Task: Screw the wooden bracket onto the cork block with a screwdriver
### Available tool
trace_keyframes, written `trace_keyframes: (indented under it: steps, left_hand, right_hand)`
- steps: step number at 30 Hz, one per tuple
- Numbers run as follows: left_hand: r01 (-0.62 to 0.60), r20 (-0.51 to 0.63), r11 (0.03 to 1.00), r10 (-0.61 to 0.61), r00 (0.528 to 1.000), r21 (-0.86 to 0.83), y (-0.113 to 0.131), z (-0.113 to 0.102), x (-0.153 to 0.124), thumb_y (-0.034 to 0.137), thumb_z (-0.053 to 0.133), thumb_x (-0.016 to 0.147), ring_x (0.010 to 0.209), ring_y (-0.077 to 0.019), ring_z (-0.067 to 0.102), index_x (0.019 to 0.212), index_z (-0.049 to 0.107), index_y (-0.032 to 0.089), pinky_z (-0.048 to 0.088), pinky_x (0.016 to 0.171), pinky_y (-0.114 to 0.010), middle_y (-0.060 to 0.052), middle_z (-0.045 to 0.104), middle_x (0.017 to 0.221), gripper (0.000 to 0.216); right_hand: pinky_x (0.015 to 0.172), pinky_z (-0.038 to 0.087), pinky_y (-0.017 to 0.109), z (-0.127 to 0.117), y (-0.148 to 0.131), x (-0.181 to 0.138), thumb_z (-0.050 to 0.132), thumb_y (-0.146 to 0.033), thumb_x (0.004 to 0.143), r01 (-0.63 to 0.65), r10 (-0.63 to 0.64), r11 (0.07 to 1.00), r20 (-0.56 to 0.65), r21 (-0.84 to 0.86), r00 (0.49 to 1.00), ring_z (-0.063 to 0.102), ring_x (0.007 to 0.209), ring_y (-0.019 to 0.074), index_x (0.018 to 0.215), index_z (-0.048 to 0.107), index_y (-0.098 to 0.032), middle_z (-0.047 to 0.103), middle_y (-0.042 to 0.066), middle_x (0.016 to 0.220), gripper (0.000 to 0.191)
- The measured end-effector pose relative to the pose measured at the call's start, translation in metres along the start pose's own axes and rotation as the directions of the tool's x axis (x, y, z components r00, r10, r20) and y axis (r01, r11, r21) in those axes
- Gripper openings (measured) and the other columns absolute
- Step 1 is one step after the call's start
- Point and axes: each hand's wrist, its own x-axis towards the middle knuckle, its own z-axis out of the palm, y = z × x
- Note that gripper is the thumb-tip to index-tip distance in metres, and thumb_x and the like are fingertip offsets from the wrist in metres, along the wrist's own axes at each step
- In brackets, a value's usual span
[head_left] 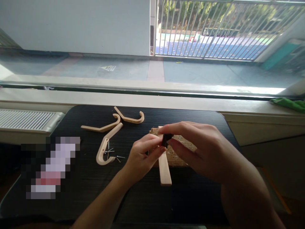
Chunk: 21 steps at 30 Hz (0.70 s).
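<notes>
Both my hands meet over the middle of a black table [190, 197]. My left hand [143, 156] and my right hand [193, 149] pinch together on a small dark piece [166, 139], too small to name. Under them lies a light wooden strip [165, 171] pointing toward me, resting against a perforated wooden board [184, 144]. Three curved wooden hooks lie to the left: one [105, 149] nearest my left hand, one [102, 128] beyond it, one [132, 118] at the back. Several small screws [113, 154] lie beside the nearest hook.
A blurred-out object [51, 167] lies at the table's left. A white radiator [26, 120] stands at the left beyond the table. A window sill [152, 103] runs along the back, with a green cloth [289, 104] at its right end. Outside are railings.
</notes>
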Motion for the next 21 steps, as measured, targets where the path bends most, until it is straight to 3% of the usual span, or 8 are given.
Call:
trace_keyframes:
  steps: [3,8,13,21]
  left_hand:
    - [-0.028,-0.01,1.0,0.028,1.0,0.01,-0.0001,0.0007,-0.0006,0.019,0.061,0.089,0.075,-0.0154,0.064,0.088,0.072,0.018,0.053,0.068,-0.026,-0.004,0.069,0.081,0.012]
    - [-0.055,-0.046,0.998,0.054,0.997,-0.024,-0.0058,0.0041,-0.004,0.016,0.063,0.088,0.079,-0.0143,0.064,0.091,0.07,0.019,0.053,0.071,-0.025,-0.004,0.068,0.087,0.009]
    - [0.006,-0.127,0.991,-0.023,0.992,-0.136,-0.0091,0.0051,-0.0073,0.021,0.07,0.083,0.079,-0.0148,0.063,0.099,0.068,0.02,0.053,0.073,-0.028,-0.003,0.067,0.09,0.016]
    - [0.018,-0.121,0.985,-0.039,0.992,-0.174,-0.008,0.0036,-0.008,0.02,0.074,0.081,0.077,-0.013,0.062,0.099,0.069,0.021,0.052,0.073,-0.025,-0.002,0.067,0.087,0.018]
  right_hand:
    - [0.079,0.054,0.028,-0.0007,0.0011,0.0004,0.055,-0.012,0.092,-0.006,0.006,1.0,0.002,-0.005,1.0,0.071,0.088,0.0177,0.103,0.065,-0.018,0.075,0.006,0.097,0.016]
    - [0.079,0.053,0.026,-0.0018,0.0031,0.0007,0.055,-0.013,0.093,0.036,-0.036,0.999,-0.003,0.002,0.999,0.07,0.088,0.017,0.097,0.067,-0.019,0.075,0.007,0.099,0.013]
    - [0.077,0.052,0.026,-0.0016,0.0022,0.002,0.057,-0.01,0.091,0.063,-0.063,0.998,0.003,-0.025,0.998,0.07,0.087,0.017,0.092,0.069,-0.017,0.075,0.007,0.097,0.013]
    - [0.076,0.051,0.024,-0.0006,0.0032,0.0026,0.059,-0.015,0.093,0.076,-0.076,0.997,-0.013,-0.033,0.997,0.07,0.085,0.0161,0.093,0.068,-0.015,0.075,0.007,0.096,0.009]
